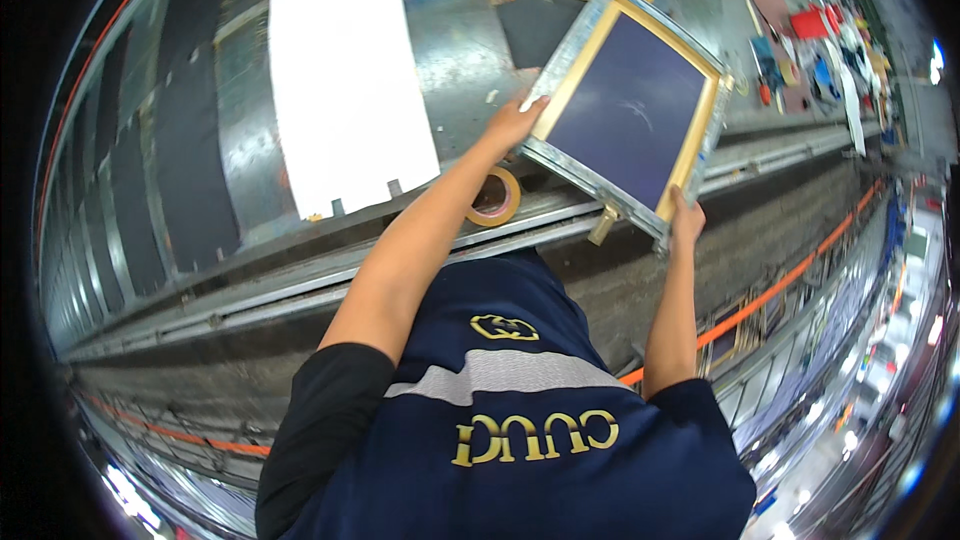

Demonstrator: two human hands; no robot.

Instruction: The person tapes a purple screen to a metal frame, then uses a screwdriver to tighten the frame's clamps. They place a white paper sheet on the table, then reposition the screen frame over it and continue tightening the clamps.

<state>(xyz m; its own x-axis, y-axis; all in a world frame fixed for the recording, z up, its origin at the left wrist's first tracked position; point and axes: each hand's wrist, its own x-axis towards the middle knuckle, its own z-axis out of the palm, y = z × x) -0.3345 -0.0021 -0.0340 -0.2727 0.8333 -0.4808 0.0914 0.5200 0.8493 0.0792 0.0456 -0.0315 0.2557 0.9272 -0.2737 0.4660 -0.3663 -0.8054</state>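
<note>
Left hand (515, 120) and right hand (686, 222) each clamp an edge of the tilted screen frame (630, 110) above the desk (450, 60). Risk: thin edge grips slip; frame drops onto tape roll (494, 197).

A single wide fisheye view, worn on the person's head, looks steeply down over the chest and out across the long metal-topped workbench (460, 70), whose near edge runs as a bent line from lower left to upper right. The person's dark blue shirt with a grey band (510, 410) fills the lower middle, very near the lens, and both forearms rise from it toward the bench. The bench's straight rails curve toward the round black rim. At the right edge the view reaches past the bench to a floor far below. No second view shares the scene.
</note>
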